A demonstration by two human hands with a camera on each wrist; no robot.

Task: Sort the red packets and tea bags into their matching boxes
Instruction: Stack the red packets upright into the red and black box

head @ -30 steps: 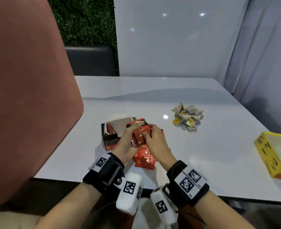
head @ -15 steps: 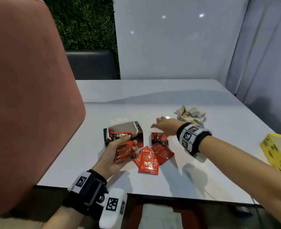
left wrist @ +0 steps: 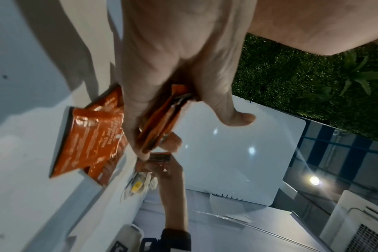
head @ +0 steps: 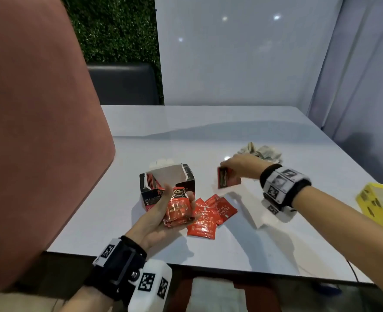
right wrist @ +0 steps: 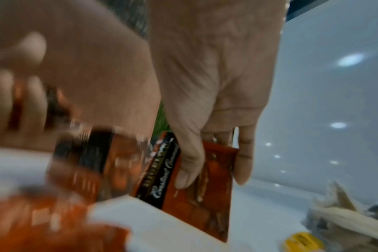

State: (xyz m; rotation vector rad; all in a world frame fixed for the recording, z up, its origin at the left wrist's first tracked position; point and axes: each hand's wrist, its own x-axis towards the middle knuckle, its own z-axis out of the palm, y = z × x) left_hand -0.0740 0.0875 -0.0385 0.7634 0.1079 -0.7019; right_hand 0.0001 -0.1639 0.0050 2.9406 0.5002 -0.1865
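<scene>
My left hand [head: 163,210] holds a small stack of red packets [head: 178,208] palm up, in front of the open black and red box [head: 168,183], which has several red packets standing in it. In the left wrist view the thumb and fingers [left wrist: 153,109] clamp that stack [left wrist: 162,122]. My right hand [head: 238,167] pinches another red packet [head: 227,180] by its top edge, lifted upright off the table; the right wrist view shows the fingers [right wrist: 190,163] on that packet [right wrist: 205,184]. Several loose red packets [head: 210,215] lie flat between the hands. A heap of tea bags [head: 262,152] sits behind the right hand.
A yellow box [head: 379,203] stands open at the table's right edge. A pink chair back [head: 39,131] fills the left side, close to the black and red box. The white table [head: 208,127] stretches back to a white wall.
Both hands were together on the red packets; the right hand then reached out to the right and has now lifted one packet upright. The left hand keeps its stack by the box.
</scene>
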